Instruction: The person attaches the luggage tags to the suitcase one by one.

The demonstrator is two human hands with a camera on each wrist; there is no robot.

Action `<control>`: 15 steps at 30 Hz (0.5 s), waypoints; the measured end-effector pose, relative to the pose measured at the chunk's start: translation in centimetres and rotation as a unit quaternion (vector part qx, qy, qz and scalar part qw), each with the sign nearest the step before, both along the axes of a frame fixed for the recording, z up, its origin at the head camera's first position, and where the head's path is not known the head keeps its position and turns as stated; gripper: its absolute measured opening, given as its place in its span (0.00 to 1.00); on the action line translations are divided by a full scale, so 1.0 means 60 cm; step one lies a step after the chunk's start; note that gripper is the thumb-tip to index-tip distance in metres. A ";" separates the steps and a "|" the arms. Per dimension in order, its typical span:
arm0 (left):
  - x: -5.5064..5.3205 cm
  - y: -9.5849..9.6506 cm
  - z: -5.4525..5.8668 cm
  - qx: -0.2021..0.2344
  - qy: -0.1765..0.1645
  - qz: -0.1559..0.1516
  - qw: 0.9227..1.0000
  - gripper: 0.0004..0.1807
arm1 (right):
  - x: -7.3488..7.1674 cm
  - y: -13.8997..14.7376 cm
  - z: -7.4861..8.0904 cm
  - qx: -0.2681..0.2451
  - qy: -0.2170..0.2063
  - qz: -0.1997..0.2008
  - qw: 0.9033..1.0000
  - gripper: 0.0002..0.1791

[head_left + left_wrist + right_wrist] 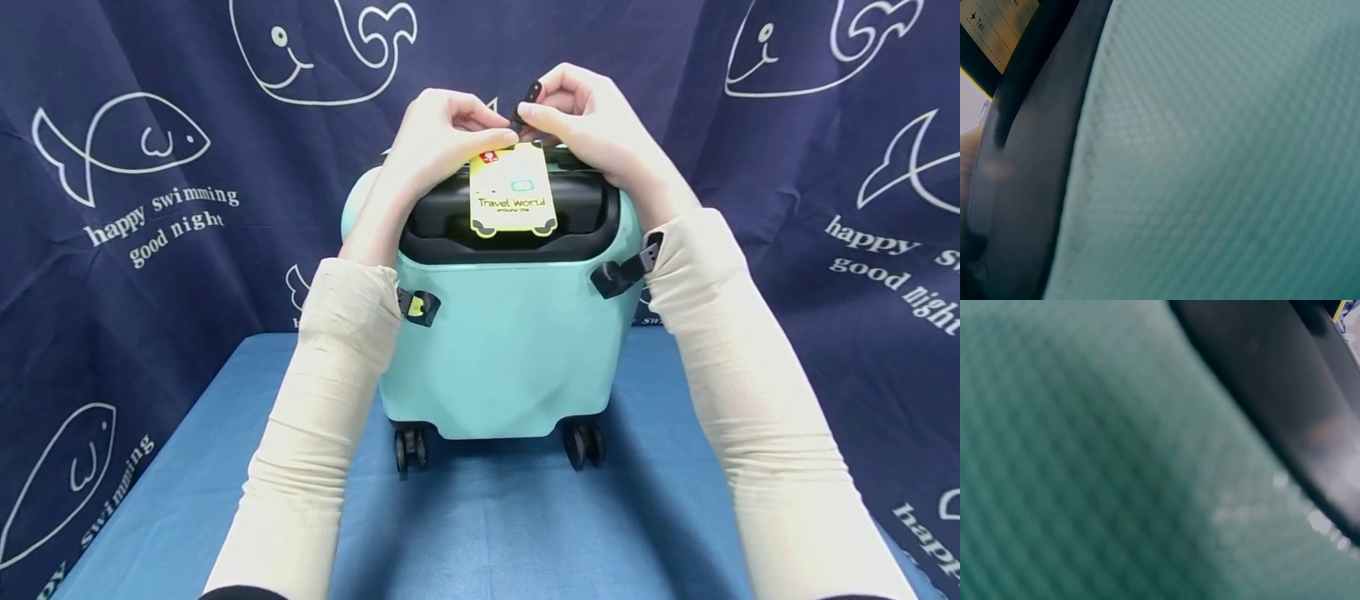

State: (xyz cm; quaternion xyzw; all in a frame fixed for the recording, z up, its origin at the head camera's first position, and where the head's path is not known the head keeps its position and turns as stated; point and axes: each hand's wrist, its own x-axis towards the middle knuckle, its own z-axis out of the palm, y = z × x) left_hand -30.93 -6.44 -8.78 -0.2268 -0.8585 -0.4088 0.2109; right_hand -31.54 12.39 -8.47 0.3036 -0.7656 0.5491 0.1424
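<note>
A mint-green suitcase [502, 350] stands upright on its wheels, with a black panel and handle [438, 208] on top. A yellow luggage tag [512, 196] printed "Travel World" hangs over that panel. Its black strap [533, 92] rises above the suitcase between both hands. My left hand [450, 137] pinches the strap's lower part near the tag. With thumb and fingers, my right hand [592, 117] pinches the strap higher up, its holed end sticking out. In the left wrist view, the ribbed suitcase side [1210, 156] fills most of the picture, and a lined tag corner [997, 28] reads "Tel".
The suitcase stands on a blue cloth-covered table [495, 525]. Behind hangs a dark blue curtain [187, 275] with white fish and whale drawings. Black wheels [582, 443] show at the suitcase's lower corners. Wrist cameras [626, 271] sit close to the suitcase sides.
</note>
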 end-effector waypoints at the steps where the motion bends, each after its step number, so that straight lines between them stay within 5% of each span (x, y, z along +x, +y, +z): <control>1: 0.000 0.000 0.000 0.001 0.000 0.001 1.000 0.16 | -0.001 0.000 0.000 -0.001 0.002 0.001 1.000 0.06; 6: -0.002 -0.001 -0.002 0.010 0.022 -0.003 1.000 0.15 | -0.004 0.001 -0.002 0.002 0.009 0.004 1.000 0.06; 12: 0.006 -0.011 -0.007 0.005 0.134 0.030 0.990 0.13 | -0.013 -0.008 -0.009 0.012 0.014 0.010 1.000 0.06; 15: 0.018 -0.023 -0.013 -0.002 0.157 0.035 0.987 0.13 | -0.016 -0.015 -0.013 0.014 0.013 0.014 1.000 0.06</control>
